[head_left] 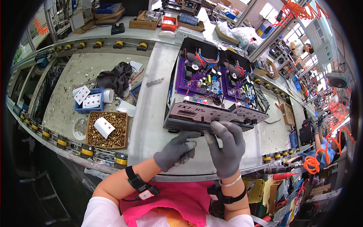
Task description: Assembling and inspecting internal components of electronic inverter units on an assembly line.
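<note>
In front of me stand two open-topped electrical units with purple circuit boards; the nearer one (194,83) is beside the right one (242,89). My right hand (227,147), in a grey glove, reaches up to the nearer unit's front panel (196,112). Its fingertips close around a small black knob (214,121) at the panel's lower edge, mostly covered by the fingers. My left hand (176,151), also gloved, is just below the panel's bottom edge. Its index finger stretches to the right while the others curl in; whatever they may hold is hidden.
A cardboard box of brass fittings (115,138) and a blue bin with labelled cards (99,108) sit at left, near a dark cloth (117,77). Roller rails (87,151) line the bench. Orange coiled hoses (312,164) hang at right, where another person (329,151) is seated.
</note>
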The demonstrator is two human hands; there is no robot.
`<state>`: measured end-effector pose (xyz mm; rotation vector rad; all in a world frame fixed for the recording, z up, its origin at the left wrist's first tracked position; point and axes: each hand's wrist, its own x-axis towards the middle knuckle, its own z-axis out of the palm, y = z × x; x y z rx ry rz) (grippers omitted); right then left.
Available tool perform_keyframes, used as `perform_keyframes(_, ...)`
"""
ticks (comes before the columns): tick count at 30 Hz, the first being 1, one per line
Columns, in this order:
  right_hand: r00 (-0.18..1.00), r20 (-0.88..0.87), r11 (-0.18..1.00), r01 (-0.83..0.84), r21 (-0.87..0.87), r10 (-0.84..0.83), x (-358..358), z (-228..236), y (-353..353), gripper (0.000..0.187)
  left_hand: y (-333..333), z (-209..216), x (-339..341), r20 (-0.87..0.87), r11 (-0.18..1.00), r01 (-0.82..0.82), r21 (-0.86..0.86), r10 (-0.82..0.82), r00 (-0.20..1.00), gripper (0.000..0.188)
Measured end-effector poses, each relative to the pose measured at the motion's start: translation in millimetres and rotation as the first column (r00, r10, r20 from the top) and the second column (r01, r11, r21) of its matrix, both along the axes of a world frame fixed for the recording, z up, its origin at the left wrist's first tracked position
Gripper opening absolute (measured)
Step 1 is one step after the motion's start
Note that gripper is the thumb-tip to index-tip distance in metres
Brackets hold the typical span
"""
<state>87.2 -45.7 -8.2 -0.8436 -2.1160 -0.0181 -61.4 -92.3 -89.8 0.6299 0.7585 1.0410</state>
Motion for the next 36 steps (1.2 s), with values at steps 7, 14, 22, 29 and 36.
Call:
perform_keyframes(7, 0.979, 0.188, 0.971, 0.033, 0.235, -0.078, -19, 3, 17, 0.026, 2, -4, 0, -0.039, 0.992, -0.042, -0.116, 0.038, 0.999, 0.036)
perform_keyframes(14, 0.962, 0.257, 0.954, 0.016, 0.3, -0.097, -17, -3, 19, 0.026, 0, -8, 4, 0.077, 0.993, -0.064, -0.103, 0.073, 0.994, 0.036)
perform_keyframes(22, 0.981, 0.178, 0.863, -0.029, 0.505, -0.071, -22, -18, 30, 0.026, -1, -12, 5, -0.035, 0.99, -0.049, -0.136, 0.045, 0.998, 0.046)
perform_keyframes(29, 0.981, 0.182, 0.875, -0.033, 0.483, -0.064, -23, -16, 27, 0.029, 2, -16, 6, -0.007, 0.996, -0.02, -0.09, 0.02, 1.0, 0.045)
perform_keyframes(36, 0.935, 0.295, 0.94, 0.094, 0.329, -0.196, -14, 10, 19, 0.051, 3, -21, 7, -0.001, 0.994, -0.025, -0.111, 0.025, 1.0, 0.046)
